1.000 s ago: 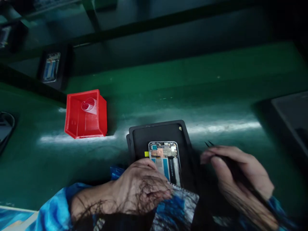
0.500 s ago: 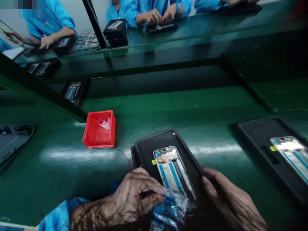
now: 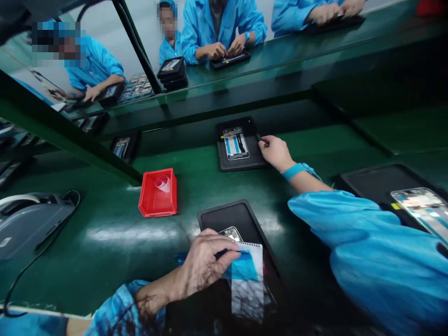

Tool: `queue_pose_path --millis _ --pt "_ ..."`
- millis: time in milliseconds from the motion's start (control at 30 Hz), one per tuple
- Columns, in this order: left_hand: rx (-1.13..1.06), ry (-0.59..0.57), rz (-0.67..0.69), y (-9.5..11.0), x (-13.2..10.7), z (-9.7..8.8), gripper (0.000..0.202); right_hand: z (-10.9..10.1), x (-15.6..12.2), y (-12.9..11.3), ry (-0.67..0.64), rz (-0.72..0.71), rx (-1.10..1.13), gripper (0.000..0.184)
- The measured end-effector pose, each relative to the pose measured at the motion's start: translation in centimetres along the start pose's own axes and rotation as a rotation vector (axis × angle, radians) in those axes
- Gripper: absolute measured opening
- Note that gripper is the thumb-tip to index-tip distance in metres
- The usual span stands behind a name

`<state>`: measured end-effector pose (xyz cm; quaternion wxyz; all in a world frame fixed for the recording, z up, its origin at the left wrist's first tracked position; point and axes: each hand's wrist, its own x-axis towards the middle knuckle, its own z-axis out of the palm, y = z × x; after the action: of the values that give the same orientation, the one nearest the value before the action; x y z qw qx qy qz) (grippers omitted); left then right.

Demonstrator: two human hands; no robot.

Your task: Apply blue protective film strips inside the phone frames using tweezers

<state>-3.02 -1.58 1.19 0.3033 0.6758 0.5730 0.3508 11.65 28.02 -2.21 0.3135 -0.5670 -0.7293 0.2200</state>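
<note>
My left hand (image 3: 205, 263) is closed on a blue-and-white film sheet (image 3: 247, 275) with a perforated top edge. The sheet lies over an opened phone (image 3: 231, 233) in the near black tray (image 3: 231, 217) and hides most of it. My right arm, in a blue sleeve, stretches forward. My right hand (image 3: 276, 151), with a blue wristband, has its fingers curled on the right edge of a far black tray (image 3: 241, 163). That tray holds another opened phone (image 3: 236, 144).
A red bin (image 3: 158, 195) with a curl of clear film stands left of the near tray. A grey device (image 3: 31, 224) with a cable sits at far left. Another tray with a phone (image 3: 420, 205) is at right. Co-workers in blue (image 3: 224, 23) work across the green belt.
The view has tilted up. My right hand left the near tray and reached forward to the far tray. My left hand drew the film sheet over the near phone.
</note>
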Motion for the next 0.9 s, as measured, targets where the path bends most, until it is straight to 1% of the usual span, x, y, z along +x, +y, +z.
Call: queue_pose_path --millis 33,67,133,200,267,300,333,400,467,567,633,733,800,900 --pt "0.008 0.01 -0.005 0.0 0.0 0.1 0.008 -0.7 -0.9 -0.6 0.0 -0.031 0.012 0.026" --pt "0.015 0.023 -0.015 -0.1 0.0 0.1 0.007 -1.5 -2.4 -1.1 -0.009 -0.061 0.029 0.025" --pt "0.023 0.051 -0.046 -0.3 0.0 0.4 0.005 -3.5 -6.9 -1.8 -0.067 -0.116 0.078 0.023" --pt "0.025 0.07 -0.082 -0.5 0.0 0.7 0.004 -5.5 -12.3 -2.3 -0.192 -0.153 0.125 0.02" --pt "0.024 0.074 -0.108 -0.6 -0.1 1.1 0.004 -7.0 -17.4 -2.6 -0.336 -0.176 0.138 0.018" --pt "0.024 0.071 -0.114 -0.6 0.0 1.3 0.005 -7.4 -19.5 -2.7 -0.37 -0.186 0.144 0.016" --pt "0.026 0.066 -0.118 -0.6 0.0 1.4 0.006 -7.5 -21.1 -2.8 -0.398 -0.187 0.153 0.018" --pt "0.033 0.053 -0.122 -0.3 0.1 1.6 0.007 -7.1 -23.1 -3.0 -0.42 -0.18 0.178 0.021" --pt "0.046 0.032 -0.125 0.1 0.3 1.7 0.01 -6.5 -23.5 -3.0 -0.425 -0.158 0.207 0.02" --pt "0.074 -0.006 -0.124 0.6 0.5 1.6 0.013 -6.3 -22.4 -2.7 -0.371 -0.105 0.232 0.013" --pt "0.094 -0.038 -0.119 0.7 0.4 1.8 0.015 -7.0 -21.3 -2.1 -0.264 -0.056 0.22 0.012" --pt "0.108 -0.1 -0.079 0.6 0.0 2.5 0.013 -8.4 -19.8 -1.5 -0.057 -0.007 0.181 0.015" --pt "0.112 -0.112 -0.043 0.6 -0.2 2.8 0.015 -9.1 -19.0 -1.6 0.035 -0.029 0.175 0.016" --pt "0.116 -0.047 -0.017 1.2 0.2 2.5 0.026 -9.2 -18.4 -2.4 0.061 -0.131 0.201 0.02"
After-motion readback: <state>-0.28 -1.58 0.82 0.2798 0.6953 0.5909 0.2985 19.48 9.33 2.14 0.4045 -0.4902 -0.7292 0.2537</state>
